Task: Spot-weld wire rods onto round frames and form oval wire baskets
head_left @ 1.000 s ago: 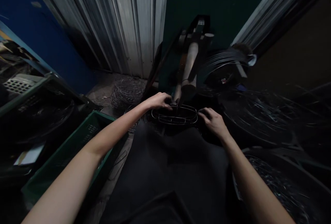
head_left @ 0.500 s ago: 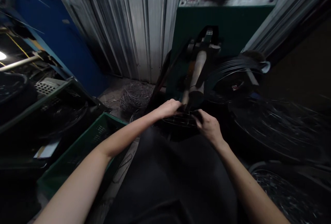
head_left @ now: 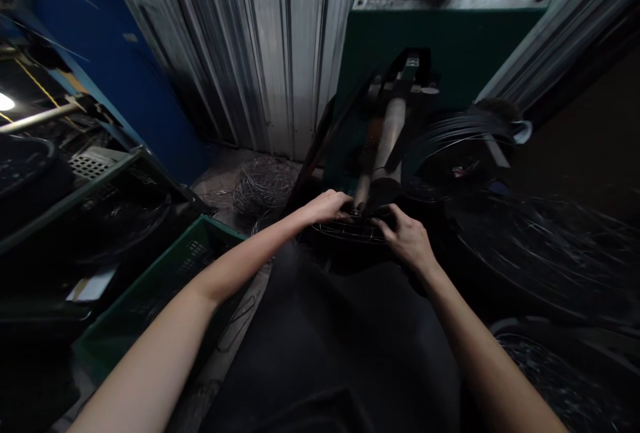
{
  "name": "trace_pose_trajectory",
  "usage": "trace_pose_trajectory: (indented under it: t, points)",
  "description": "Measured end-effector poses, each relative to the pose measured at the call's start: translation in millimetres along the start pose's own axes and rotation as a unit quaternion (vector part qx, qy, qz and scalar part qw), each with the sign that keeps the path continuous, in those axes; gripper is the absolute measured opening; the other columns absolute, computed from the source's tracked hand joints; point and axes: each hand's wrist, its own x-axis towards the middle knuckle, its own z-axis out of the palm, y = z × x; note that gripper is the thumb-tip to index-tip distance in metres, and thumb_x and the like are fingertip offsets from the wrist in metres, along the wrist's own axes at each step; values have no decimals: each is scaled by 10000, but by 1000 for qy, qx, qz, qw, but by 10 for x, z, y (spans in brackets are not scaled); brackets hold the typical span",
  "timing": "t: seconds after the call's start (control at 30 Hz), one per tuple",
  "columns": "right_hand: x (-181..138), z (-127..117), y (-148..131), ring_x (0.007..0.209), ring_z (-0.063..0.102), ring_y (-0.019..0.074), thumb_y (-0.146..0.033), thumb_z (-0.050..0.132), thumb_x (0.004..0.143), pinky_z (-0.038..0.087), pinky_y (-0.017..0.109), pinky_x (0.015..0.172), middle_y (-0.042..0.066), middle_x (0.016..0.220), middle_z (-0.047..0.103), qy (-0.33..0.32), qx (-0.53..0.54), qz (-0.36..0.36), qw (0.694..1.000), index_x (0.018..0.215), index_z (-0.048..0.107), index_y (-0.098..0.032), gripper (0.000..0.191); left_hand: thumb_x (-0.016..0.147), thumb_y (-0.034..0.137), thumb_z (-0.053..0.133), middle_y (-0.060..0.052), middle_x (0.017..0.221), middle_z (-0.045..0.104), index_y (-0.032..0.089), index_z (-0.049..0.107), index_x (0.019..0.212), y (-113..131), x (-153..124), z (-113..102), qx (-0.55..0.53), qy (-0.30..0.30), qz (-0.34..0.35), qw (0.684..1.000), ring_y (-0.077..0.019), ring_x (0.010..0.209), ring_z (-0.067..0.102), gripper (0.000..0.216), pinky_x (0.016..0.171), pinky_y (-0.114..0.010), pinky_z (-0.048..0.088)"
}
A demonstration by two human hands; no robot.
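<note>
My left hand (head_left: 327,206) is closed, its fingers and thumb pinching the far left edge of a round, thin wire frame (head_left: 350,230). On the right side of that frame, my right hand (head_left: 407,238) is closed with thumb and fingers at the rim. Between both hands, the tip of a metal rod (head_left: 363,192) comes down to the frame's far edge, and I cannot tell if it touches. A thick pale cylinder (head_left: 391,133) on the machine rises behind the rod. The underside of the frame is lost in shadow.
The green machine (head_left: 445,40) with a red light stands ahead. A wire coil (head_left: 460,130) sits to its right, and dark tubs of metal pieces (head_left: 550,373) lie near my right arm. Left are a green crate (head_left: 150,280) and tangled wire (head_left: 265,186) on the floor.
The view has shifted slightly, so the machine appears a little farther right. Both hands stay at the wire frame beneath the rod, with only small finger movement.
</note>
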Motion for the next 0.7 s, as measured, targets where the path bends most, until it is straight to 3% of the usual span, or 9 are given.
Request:
trace_pose_trajectory:
  t: [0.27,0.37,0.53,0.7]
  points:
    - [48,18,-45,781,636,213,-400,531,828,428,276,621,37,903,672,-5,9,22,1000,965,584,-239,218,735,330,668,-64,839,673,106,654,944,-40,25,-44,-24,-29,-4,999,-164,784,597,306,630,-211,378]
    - [5,-22,-21,796,627,200,-399,546,815,446,277,662,40,912,664,23,49,6,998,974,583,-230,235,742,346,653,-57,822,667,107,659,934,-42,34,-49,-14,-30,-14,999,-163,771,586,306,620,-213,365]
    - [-231,-139,355,766,591,185,-426,518,822,462,302,708,65,895,627,132,76,23,988,940,574,-187,272,725,346,658,-58,865,661,97,649,964,-49,60,-24,-21,-19,-4,1000,-154,765,573,346,658,-220,370]
    - [-329,-85,626,768,578,196,-476,451,853,456,320,725,87,868,595,77,42,2,996,874,583,-184,321,732,355,650,-26,827,650,102,645,937,-159,-43,8,-86,-25,-4,996,-139,770,571,327,655,-202,380]
